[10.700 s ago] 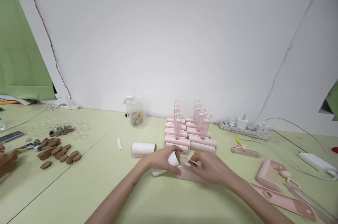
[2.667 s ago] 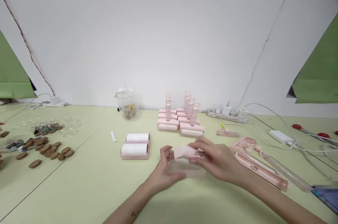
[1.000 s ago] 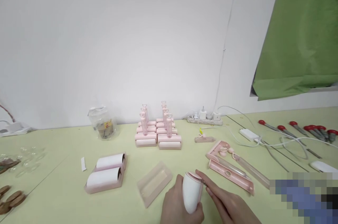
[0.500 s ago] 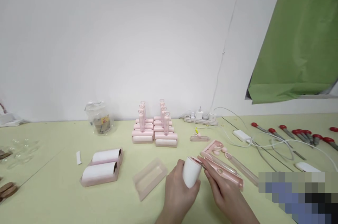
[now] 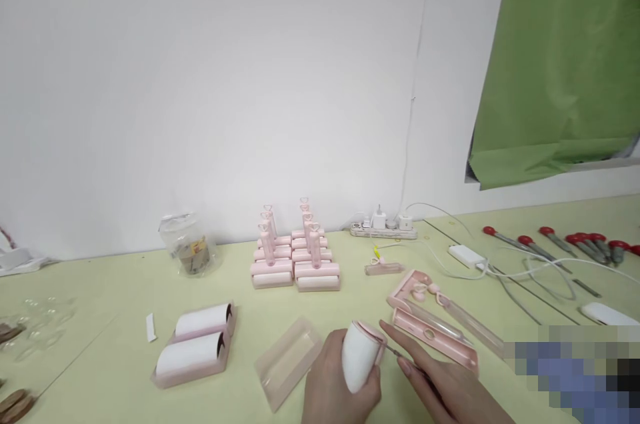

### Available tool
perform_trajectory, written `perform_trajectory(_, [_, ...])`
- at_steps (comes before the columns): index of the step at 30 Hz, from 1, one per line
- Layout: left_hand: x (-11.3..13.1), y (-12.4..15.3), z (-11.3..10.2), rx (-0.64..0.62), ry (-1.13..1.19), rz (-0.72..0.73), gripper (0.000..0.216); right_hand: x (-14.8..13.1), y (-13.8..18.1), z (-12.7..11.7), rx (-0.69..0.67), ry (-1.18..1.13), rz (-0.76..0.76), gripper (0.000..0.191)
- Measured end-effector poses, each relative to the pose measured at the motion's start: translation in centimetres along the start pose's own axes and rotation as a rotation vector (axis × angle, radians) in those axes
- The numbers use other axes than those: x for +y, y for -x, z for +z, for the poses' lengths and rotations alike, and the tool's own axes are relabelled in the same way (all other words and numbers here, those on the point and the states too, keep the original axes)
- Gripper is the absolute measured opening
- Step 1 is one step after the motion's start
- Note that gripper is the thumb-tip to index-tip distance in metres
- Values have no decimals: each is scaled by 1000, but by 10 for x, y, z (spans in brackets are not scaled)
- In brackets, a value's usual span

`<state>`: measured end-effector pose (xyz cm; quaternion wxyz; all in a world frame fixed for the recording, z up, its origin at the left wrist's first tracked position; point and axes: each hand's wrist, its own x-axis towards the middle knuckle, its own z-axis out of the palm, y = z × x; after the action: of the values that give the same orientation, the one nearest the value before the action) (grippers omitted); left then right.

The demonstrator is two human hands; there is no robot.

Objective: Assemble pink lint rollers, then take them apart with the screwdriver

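Far to the left of the grips, brown discs (image 5: pixel 13 401) lie at the counter's (image 5: pixel 100 371) near left edge. Closer in, a small white strip (image 5: pixel 151 327) lies alone, with bare counter around it. Just right of it, two white rolls in pink cradles (image 5: pixel 194 347) sit side by side and touching. Between them and the left grip a clear cover (image 5: pixel 289 361) lies flat and slantwise, its near corner just beside the knuckles.

The left grip (image 5: pixel 334 385) is wrapped around a white lint roll (image 5: pixel 358 359), which is tilted with its pink end cap up and to the right. The roll is off the counter, near the bottom edge of the view. Beyond both grips lies an open strip of counter, and past it a stack of pink rollers (image 5: pixel 296 263) stands well apart.

The right grip (image 5: pixel 443 389) reaches in from the right. Its fingertips (image 5: pixel 386 329) are at the pink cap and a thin pin (image 5: pixel 394 349) lies along them. Whether the fingers pinch the pin cannot be told.

Just beyond the right grip's knuckles, pink handle parts (image 5: pixel 434 332) lie close, narrowing the room on that side. Farther right, white cables (image 5: pixel 530 274) loop over the counter and red-tipped tools (image 5: pixel 575 241) lie in a row.
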<state>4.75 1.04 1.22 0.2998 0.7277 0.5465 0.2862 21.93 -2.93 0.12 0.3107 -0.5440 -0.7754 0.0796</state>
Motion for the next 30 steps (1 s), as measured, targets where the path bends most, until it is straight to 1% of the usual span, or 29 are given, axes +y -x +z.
perform_trajectory(3, [-2,1,-2,43,23,-29,27,-6,-1,-4,-13,-27,12,44])
perform_trajectory(5, [-3,2,-4,46,13,3,29,-10,-1,-5,-21,-36,19,43])
perform_trajectory(9, [0,7,-8,4,-22,72,33,-15,0,-4,-48,-48,31,40])
perform_trajectory(12, [5,10,-12,-17,-71,70,31,-17,3,-2,-99,-43,24,39])
perform_trajectory(15, [8,11,-13,-26,-131,71,29,-15,5,3,-111,-5,-1,42])
perform_trajectory(17, [9,12,-13,-61,-136,33,28,-13,6,7,-89,68,-44,47])
perform_trajectory(19, [9,13,-12,-115,-100,4,33,-11,6,11,-72,143,-84,52])
perform_trajectory(22, [7,13,-10,-173,-48,20,44,-10,6,14,-85,138,-76,52])
perform_trajectory(24, [5,13,-7,-170,-27,21,39,-10,6,16,-85,80,-28,47])
perform_trajectory(27, [4,13,-2,-146,34,-26,29,-10,5,20,-65,13,39,42])
perform_trajectory(30, [4,13,3,-138,77,-75,24,-8,4,25,-28,13,51,41])
